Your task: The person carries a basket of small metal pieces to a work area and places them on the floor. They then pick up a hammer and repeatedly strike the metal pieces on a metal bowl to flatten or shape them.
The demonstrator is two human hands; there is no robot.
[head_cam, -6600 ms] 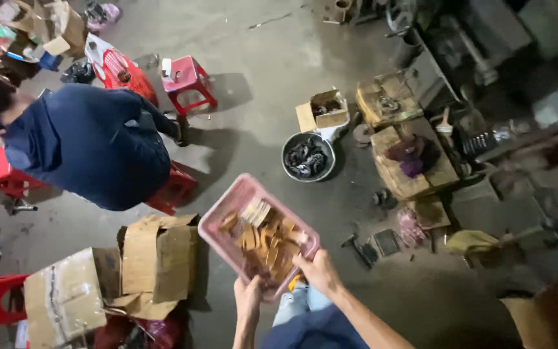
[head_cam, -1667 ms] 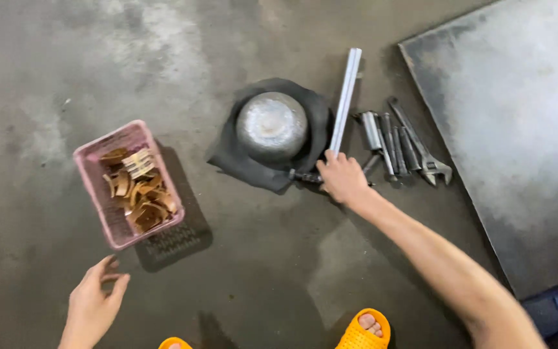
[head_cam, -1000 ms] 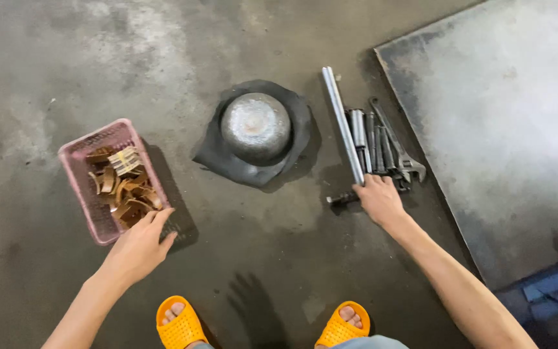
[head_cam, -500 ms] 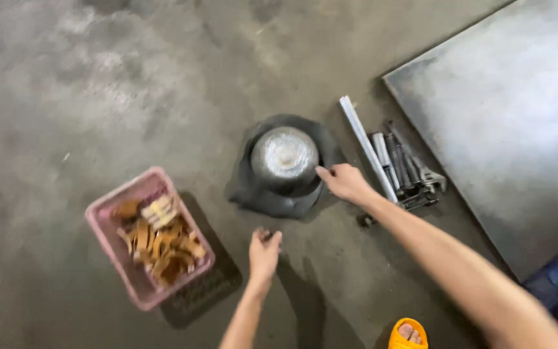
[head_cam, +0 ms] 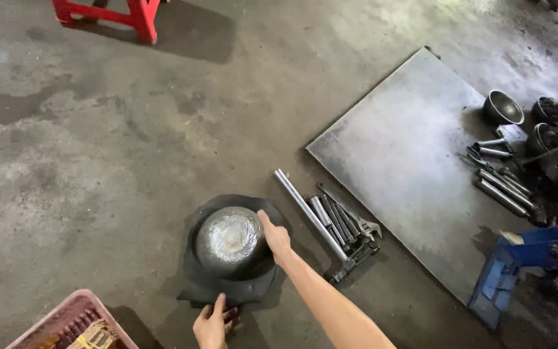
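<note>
Bowl (head_cam: pixel 229 236) lies against right hand (head_cam: pixel 275 236).

A round silver metal bowl (head_cam: pixel 229 236) sat upside down on a black rubber sheet (head_cam: pixel 227 287); long steel rods and wrenches (head_cam: pixel 337 223) lay right, a pink plastic basket (head_cam: pixel 72 323) lower left.

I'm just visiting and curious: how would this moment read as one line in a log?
left hand: on edge of black rubber sheet | right hand: on rim of metal bowl | beside: steel rod, wrenches | pink basket at lower left
</note>
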